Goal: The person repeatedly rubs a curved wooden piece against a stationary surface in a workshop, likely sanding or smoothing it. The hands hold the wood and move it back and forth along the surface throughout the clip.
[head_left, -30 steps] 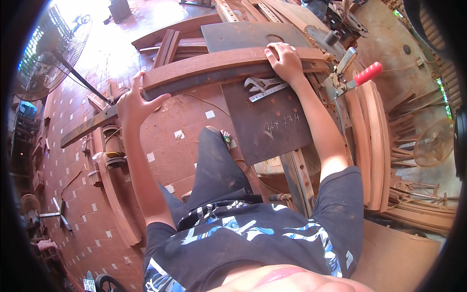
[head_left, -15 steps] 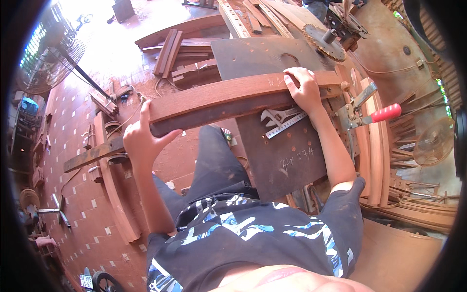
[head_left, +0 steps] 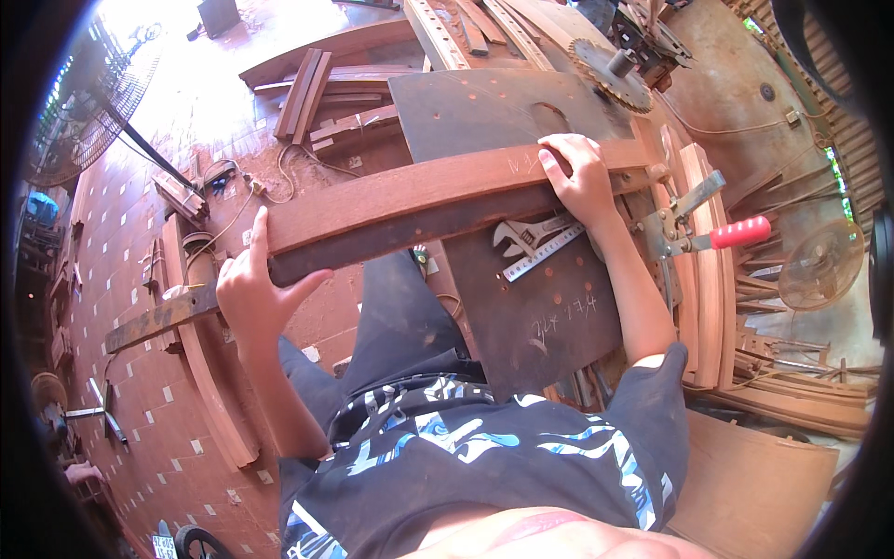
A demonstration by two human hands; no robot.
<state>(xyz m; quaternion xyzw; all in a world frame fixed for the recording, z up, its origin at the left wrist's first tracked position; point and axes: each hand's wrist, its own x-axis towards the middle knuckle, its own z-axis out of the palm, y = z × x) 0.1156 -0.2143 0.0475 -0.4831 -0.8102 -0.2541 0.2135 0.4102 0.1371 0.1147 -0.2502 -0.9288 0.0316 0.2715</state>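
Note:
A long reddish-brown wooden beam [head_left: 400, 191] with a darker lower side lies across the far part of the dark flat work table [head_left: 577, 321], its left end overhanging. My left hand [head_left: 247, 289] cups that end, index finger along the far side and thumb stretched along the near side. My right hand [head_left: 579, 177] lies over the beam near its right end, with the thumb on top and the other fingertips at the far edge. Below my right wrist an adjustable wrench [head_left: 517, 238] and a white marked ruler [head_left: 545, 256] rest on the table.
A toggle clamp with a red handle [head_left: 740, 232] stands right of the beam. A toothed circular saw blade [head_left: 610, 76] is beyond the table. Wood pieces [head_left: 303, 98] lie on the tiled floor, and long timbers [head_left: 712, 279] stand at right. A fan [head_left: 88, 121] is far left.
The whole view has shifted slightly. The beam's left end and my left hand sit a little farther left and lower in the picture; both hands stay at the same places on the beam.

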